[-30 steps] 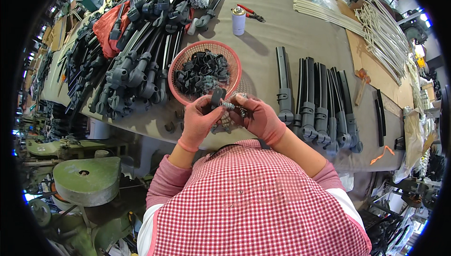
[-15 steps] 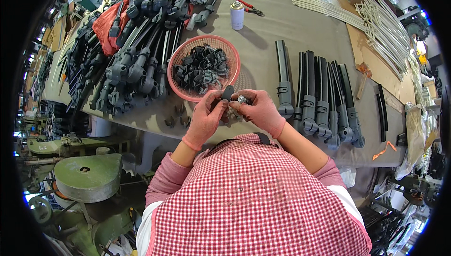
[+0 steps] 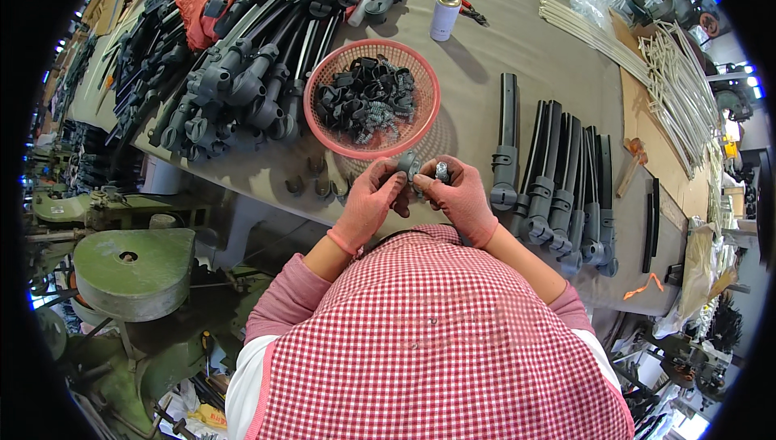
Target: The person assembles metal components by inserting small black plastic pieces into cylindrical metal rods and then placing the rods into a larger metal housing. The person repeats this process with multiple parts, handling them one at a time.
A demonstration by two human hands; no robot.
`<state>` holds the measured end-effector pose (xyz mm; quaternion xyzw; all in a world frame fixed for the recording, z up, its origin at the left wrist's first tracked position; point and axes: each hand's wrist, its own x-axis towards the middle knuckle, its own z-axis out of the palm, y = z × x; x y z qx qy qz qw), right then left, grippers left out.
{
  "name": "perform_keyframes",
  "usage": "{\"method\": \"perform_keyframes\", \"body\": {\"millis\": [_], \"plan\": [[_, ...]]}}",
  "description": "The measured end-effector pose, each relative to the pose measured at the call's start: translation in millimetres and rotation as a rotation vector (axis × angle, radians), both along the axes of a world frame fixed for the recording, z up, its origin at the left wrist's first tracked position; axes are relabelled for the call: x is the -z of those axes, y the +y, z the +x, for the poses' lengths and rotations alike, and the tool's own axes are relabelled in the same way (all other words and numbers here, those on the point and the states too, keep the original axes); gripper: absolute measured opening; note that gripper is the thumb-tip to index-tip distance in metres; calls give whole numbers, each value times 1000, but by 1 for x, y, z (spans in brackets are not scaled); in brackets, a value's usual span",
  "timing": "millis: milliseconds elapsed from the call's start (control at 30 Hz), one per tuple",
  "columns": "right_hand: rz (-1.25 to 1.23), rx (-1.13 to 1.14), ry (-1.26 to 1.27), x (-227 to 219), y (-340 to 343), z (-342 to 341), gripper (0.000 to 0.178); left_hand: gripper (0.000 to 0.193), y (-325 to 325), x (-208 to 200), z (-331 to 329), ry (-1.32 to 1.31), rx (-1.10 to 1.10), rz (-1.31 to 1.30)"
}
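Note:
In front of my chest, both gloved hands meet at the table's near edge. My left hand is closed on a dark grey plastic clip, pinched between thumb and fingers. The thumb of my right hand presses toward that clip, while its curled fingers hold small silvery coil springs. Just beyond my hands stands a pink mesh basket with black plastic clips and several springs in it. Left of my left hand, a few loose clips lie on the table.
A row of black tubes with grey joints lies to the right, beside a hammer and pale rods. More jointed tubes pile up at left. A spray can stands behind the basket. A green machine is lower left.
The view has turned slightly, shifting the basket and tubes in the picture. Between my hands the clip has tilted, now showing its curved side. Both hands keep their holds.

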<state>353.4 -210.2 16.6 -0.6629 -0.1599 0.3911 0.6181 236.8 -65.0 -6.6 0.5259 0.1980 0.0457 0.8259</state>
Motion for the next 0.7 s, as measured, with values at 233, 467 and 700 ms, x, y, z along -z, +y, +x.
{"method": "perform_keyframes", "body": {"millis": [233,467,700], "plan": [[-23,13,76,5,3,-3,20,15,8,4,-5,-7,72,-32],[-202,-357,120,6,1,4,34,18,-3,20,-28,71,-37,-97],[-94,-138,451,19,7,0,25,24,59,103,-64,337,-115,1204]]}}
